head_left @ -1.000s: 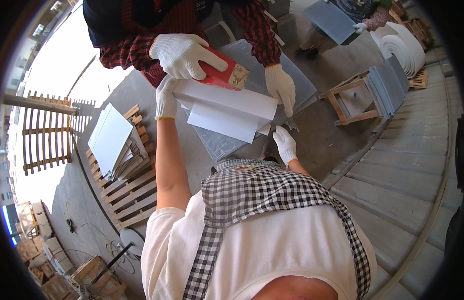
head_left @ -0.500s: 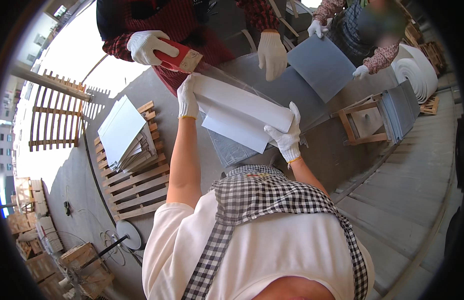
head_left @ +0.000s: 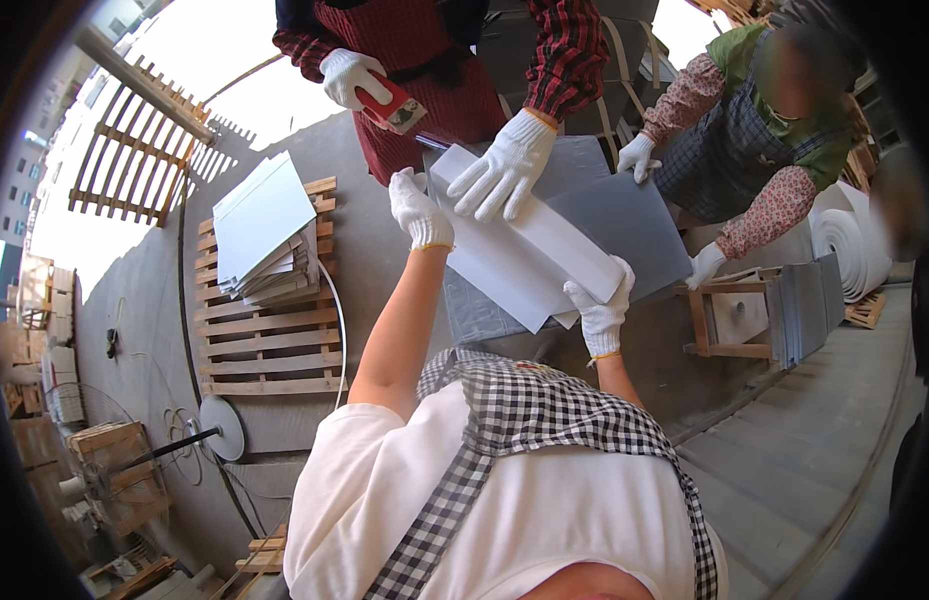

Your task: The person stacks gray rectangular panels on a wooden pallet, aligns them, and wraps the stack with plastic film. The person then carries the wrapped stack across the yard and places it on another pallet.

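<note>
A white folded sheet [head_left: 559,240], shaped into a long strip with a wider flap [head_left: 494,265] on my side, lies slantwise over a table. My left hand [head_left: 420,215], in a white knit glove, has its fingers curled at the left end of the sheet; their tips are partly hidden. My right hand [head_left: 601,312], gloved too, grips the right end with the thumb on my side. A co-worker's gloved hand [head_left: 506,168] presses flat on top of the strip. That person's other hand [head_left: 354,78] holds a red box-shaped hand tool [head_left: 392,106] above the left end.
A second co-worker holds a grey panel [head_left: 624,225] at the table's right. Pale panels [head_left: 264,215] are stacked on a wooden pallet [head_left: 264,360] at left. To the right stand a wooden frame [head_left: 729,315] with grey panels and a white foam roll [head_left: 839,245].
The co-worker's free hand has come down onto the strip, and the red tool has moved slightly right. Both my hands have shifted right and lower in view. The second co-worker's panel has come lower.
</note>
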The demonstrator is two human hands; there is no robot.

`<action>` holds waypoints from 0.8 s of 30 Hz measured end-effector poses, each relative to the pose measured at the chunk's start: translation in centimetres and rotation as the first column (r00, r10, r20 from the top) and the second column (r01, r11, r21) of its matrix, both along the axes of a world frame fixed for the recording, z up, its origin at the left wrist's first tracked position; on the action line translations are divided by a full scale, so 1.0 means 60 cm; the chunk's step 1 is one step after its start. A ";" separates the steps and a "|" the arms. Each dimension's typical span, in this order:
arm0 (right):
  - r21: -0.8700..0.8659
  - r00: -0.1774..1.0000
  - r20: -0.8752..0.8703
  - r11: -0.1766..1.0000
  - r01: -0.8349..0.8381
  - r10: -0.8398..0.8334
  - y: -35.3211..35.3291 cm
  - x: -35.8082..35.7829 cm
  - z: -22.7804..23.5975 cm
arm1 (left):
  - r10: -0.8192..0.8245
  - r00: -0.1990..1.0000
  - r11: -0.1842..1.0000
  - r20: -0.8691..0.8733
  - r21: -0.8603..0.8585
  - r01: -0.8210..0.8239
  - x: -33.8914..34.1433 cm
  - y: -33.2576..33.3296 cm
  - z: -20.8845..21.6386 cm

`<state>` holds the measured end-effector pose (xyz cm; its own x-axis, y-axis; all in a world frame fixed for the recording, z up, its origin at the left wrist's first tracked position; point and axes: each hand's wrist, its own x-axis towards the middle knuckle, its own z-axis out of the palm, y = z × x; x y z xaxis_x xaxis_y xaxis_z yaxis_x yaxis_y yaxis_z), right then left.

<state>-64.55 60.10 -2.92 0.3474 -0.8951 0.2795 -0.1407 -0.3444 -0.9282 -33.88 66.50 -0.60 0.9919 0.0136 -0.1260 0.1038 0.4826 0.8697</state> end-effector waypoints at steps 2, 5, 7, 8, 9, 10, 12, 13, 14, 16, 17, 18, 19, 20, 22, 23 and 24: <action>-0.073 0.999 -0.038 0.997 0.019 -0.022 -0.008 -0.012 -0.009 | -0.053 0.932 0.940 0.357 0.333 -0.074 -0.068 0.032 0.056; -0.016 0.999 -0.037 1.000 0.015 -0.016 -0.004 -0.006 0.000 | -0.345 0.331 0.861 0.878 0.437 -0.261 -0.128 0.045 0.143; 0.118 1.000 -0.014 0.993 0.010 -0.009 0.001 0.003 0.013 | -0.702 0.123 0.692 0.702 0.712 -0.120 -0.184 0.020 0.182; 0.099 1.000 0.009 0.995 0.012 -0.013 0.005 0.005 0.012 | -0.812 -0.032 0.584 0.583 0.809 -0.061 -0.204 0.004 0.186; 0.078 0.999 0.034 0.997 0.009 -0.012 0.004 0.006 0.002 | -0.813 -0.118 0.581 0.570 0.807 -0.104 -0.228 -0.008 0.177; 0.058 0.998 0.061 0.998 0.002 -0.006 -0.002 0.007 -0.014 | -0.890 -0.192 0.446 0.412 0.874 -0.193 -0.245 -0.014 0.153; -0.053 0.999 -0.044 0.999 0.002 -0.004 -0.007 0.005 -0.034 | -0.918 -0.176 0.394 0.356 0.877 -0.277 -0.251 -0.021 0.138; -0.013 0.999 -0.043 0.999 -0.032 0.031 -0.001 0.012 -0.012 | -0.927 -0.169 0.371 0.335 0.887 -0.274 -0.246 -0.025 0.129; 0.025 0.998 -0.050 0.999 -0.047 0.049 0.002 0.011 -0.001 | -0.931 -0.176 0.356 0.318 0.898 -0.258 -0.238 -0.035 0.125; 0.009 1.000 -0.007 1.000 -0.014 0.014 -0.008 0.017 -0.013 | -0.935 -0.183 0.342 0.303 0.907 -0.245 -0.209 -0.048 0.122; 0.042 1.000 0.008 0.999 -0.021 0.021 -0.008 0.021 -0.015 | -0.940 -0.168 0.333 0.298 0.909 -0.251 -0.186 -0.047 0.122; 0.075 1.000 0.016 0.997 -0.017 0.016 -0.006 0.023 -0.015 | -0.942 -0.161 0.328 0.295 0.912 -0.247 -0.160 -0.047 0.119; 0.024 0.998 -0.065 0.999 -0.022 0.024 -0.004 0.026 -0.011 | -0.931 -0.159 0.361 0.330 0.898 -0.250 -0.130 -0.043 0.108; -0.001 0.998 -0.038 0.998 -0.057 0.057 -0.009 0.025 -0.027 | -0.919 -0.153 0.393 0.365 0.884 -0.252 -0.104 -0.032 0.098; -0.066 0.979 -0.152 0.987 -0.143 0.132 -0.017 0.013 -0.021 | -0.922 -0.163 0.384 0.351 0.885 -0.263 -0.082 -0.021 0.097; 0.001 0.976 -0.122 0.983 -0.182 0.181 -0.012 0.013 -0.002 | -0.931 -0.154 0.363 0.332 0.886 -0.287 -0.086 -0.020 0.098; 0.066 0.974 -0.095 0.978 -0.199 0.204 -0.008 0.012 0.015 | -0.935 -0.163 0.351 0.315 0.887 -0.300 -0.086 -0.025 0.095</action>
<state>-63.81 59.63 -1.99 0.5460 -0.8171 0.1853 -0.1672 -0.3230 -0.9315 -39.02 65.02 5.11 -0.0468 -0.9291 0.3669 -0.9791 0.1155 0.1676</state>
